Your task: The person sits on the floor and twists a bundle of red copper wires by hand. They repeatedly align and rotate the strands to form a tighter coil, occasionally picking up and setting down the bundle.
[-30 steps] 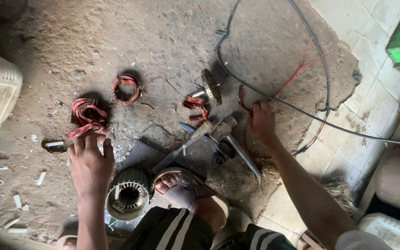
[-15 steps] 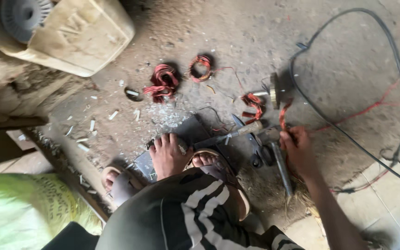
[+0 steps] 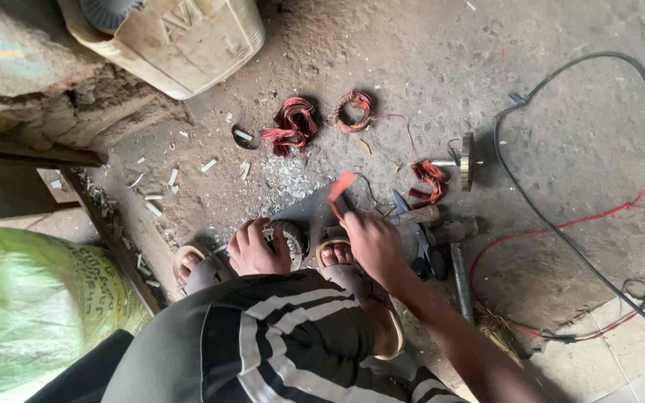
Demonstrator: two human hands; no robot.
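I squat on a dusty concrete floor with both sandalled feet in view. My left hand (image 3: 254,250) is closed over a round metal motor stator (image 3: 290,237) that sits between my feet. My right hand (image 3: 371,240) grips a red-handled tool (image 3: 341,186), which is blurred and points up and left over a grey metal sheet (image 3: 309,205). What kind of tool it is I cannot tell. A wooden-handled tool (image 3: 419,216) and a hammer (image 3: 458,257) lie just right of my right hand.
Bundles of reddish copper winding (image 3: 293,123) (image 3: 354,108) (image 3: 428,177) lie ahead, with a toothed wheel on a shaft (image 3: 466,160). A black cable (image 3: 561,246) and red wire (image 3: 606,213) loop at right. A cream jerrycan (image 3: 181,37) stands top left, a green sack (image 3: 31,306) at left.
The view has swung left. My left hand came off the floor by the coils and closed on the stator. My right hand left the tools by the hammer and now holds the red-handled tool.
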